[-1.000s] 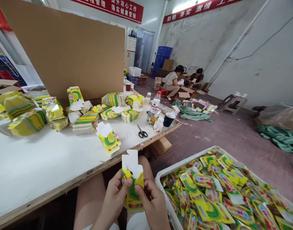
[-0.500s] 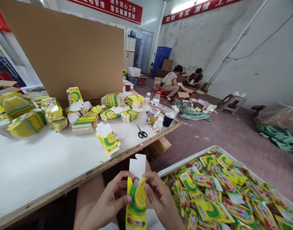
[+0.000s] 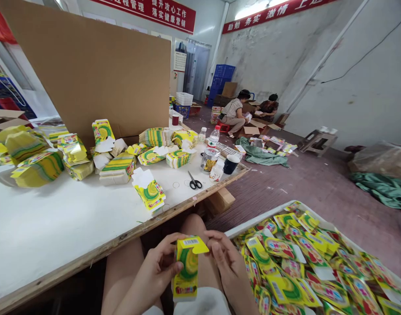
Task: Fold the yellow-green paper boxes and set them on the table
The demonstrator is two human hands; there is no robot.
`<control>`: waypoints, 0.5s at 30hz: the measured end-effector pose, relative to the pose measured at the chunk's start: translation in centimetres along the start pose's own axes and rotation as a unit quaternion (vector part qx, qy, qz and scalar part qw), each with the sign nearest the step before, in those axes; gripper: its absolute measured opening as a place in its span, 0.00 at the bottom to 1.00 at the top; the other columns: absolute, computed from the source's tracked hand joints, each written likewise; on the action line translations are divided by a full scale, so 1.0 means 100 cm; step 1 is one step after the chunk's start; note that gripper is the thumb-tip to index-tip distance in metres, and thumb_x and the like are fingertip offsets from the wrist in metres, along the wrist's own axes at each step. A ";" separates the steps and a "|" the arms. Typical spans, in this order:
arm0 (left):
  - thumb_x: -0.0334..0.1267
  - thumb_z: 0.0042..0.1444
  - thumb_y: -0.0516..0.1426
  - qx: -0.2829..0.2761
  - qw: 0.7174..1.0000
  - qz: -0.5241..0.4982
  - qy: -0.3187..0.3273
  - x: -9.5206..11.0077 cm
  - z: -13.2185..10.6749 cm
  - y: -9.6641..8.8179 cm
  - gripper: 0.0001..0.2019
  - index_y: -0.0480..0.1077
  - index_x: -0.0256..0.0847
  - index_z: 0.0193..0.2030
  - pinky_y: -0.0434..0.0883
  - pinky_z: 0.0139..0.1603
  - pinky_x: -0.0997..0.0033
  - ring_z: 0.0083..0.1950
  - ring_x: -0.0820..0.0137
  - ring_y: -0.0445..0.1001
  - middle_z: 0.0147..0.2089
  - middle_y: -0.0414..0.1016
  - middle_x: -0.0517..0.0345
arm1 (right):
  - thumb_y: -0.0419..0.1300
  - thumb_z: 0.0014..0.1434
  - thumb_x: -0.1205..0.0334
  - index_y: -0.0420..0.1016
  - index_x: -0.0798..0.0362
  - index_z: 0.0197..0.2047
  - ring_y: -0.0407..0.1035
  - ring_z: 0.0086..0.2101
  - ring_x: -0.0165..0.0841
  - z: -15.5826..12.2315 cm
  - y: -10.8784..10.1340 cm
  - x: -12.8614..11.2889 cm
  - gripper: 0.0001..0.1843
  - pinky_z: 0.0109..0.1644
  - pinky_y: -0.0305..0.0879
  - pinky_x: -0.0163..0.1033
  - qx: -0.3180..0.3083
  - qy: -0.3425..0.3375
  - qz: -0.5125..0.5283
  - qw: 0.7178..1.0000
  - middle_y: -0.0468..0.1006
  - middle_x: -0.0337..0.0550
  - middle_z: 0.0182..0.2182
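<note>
A small yellow-and-green carton [image 3: 188, 271] stands upright over my lap, its barcoded top panel folded across the upper end and a yellow tab sticking out to the right. My left hand [image 3: 162, 264] grips the carton from the left, thumb on its front. At the tab's right end, my right hand [image 3: 226, 258] has its thumb and fingers drawn together against the edge. Flattened cartons [image 3: 148, 190] of the same print lie on the white table [image 3: 56, 223] ahead.
To my right is a white tray [image 3: 297, 204] heaped with yellow cartons. Scissors [image 3: 195, 183], a dark cup [image 3: 231, 164] and bottles [image 3: 213, 138] stand near the table edge. Carton bundles [image 3: 118, 168] line a tall cardboard sheet [image 3: 105, 74]. Two people [image 3: 235, 111] sit by boxes farther back.
The white-backed top flap that stood up is now folded over, showing its barcode side. My right hand has moved slightly right, from the carton's side to the tab.
</note>
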State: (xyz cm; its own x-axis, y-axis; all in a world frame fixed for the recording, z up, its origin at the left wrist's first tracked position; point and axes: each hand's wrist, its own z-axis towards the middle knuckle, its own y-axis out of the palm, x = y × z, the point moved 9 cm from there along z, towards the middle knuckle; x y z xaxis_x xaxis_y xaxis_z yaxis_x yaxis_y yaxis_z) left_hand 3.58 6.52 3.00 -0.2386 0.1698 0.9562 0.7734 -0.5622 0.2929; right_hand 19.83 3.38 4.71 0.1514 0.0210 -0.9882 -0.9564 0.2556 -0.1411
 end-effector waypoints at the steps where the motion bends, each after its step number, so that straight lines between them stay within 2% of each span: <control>1: 0.38 0.59 0.61 0.014 1.000 0.024 0.006 0.000 0.000 -0.002 0.21 0.67 0.48 0.59 0.75 0.44 0.71 0.47 0.63 0.80 0.53 0.80 0.49 | 0.56 0.64 0.48 0.71 0.51 0.51 0.69 0.30 0.34 0.000 0.006 0.004 0.19 0.37 0.65 0.36 -0.033 0.022 0.001 0.999 0.72 0.37 0.26; 4: 0.36 0.61 0.59 0.035 0.996 0.080 0.009 -0.003 0.000 -0.003 0.21 0.66 0.48 0.61 0.75 0.52 0.67 0.53 0.61 0.78 0.59 0.75 0.48 | 0.59 0.61 0.54 0.68 0.53 0.56 0.60 0.25 0.30 0.000 0.021 0.012 0.22 0.31 0.58 0.35 -0.099 0.061 -0.018 0.993 0.64 0.30 0.22; 9: 0.32 0.62 0.56 0.025 0.993 0.116 0.006 -0.003 -0.001 0.006 0.24 0.64 0.49 0.64 0.74 0.55 0.63 0.56 0.59 0.77 0.60 0.75 0.50 | 0.60 0.58 0.60 0.66 0.53 0.59 0.58 0.25 0.29 -0.001 0.028 0.017 0.25 0.30 0.56 0.34 -0.107 0.060 -0.078 0.989 0.61 0.29 0.23; 12: 0.32 0.61 0.57 0.020 0.993 0.114 0.011 -0.003 -0.001 0.007 0.25 0.64 0.51 0.65 0.75 0.55 0.63 0.58 0.58 0.76 0.60 0.76 0.51 | 0.63 0.56 0.60 0.69 0.50 0.58 0.63 0.27 0.31 0.000 0.025 0.017 0.26 0.32 0.61 0.34 -0.090 0.047 -0.122 0.987 0.67 0.32 0.25; 15: 0.31 0.61 0.57 0.019 0.993 0.118 0.007 -0.005 -0.001 0.006 0.25 0.64 0.51 0.64 0.74 0.57 0.63 0.59 0.58 0.75 0.61 0.74 0.51 | 0.65 0.54 0.60 0.71 0.47 0.57 0.69 0.35 0.35 0.001 0.017 0.015 0.26 0.39 0.66 0.36 -0.060 0.016 -0.170 0.983 0.77 0.39 0.37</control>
State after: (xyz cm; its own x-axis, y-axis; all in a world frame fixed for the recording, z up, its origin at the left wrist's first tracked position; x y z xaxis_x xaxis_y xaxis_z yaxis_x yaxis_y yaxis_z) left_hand 4.10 5.97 2.69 -0.0569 0.0256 0.9981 0.8303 -0.5538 0.0615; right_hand 18.44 3.90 3.04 0.4613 -0.0779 -0.8838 -0.8747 0.1271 -0.4677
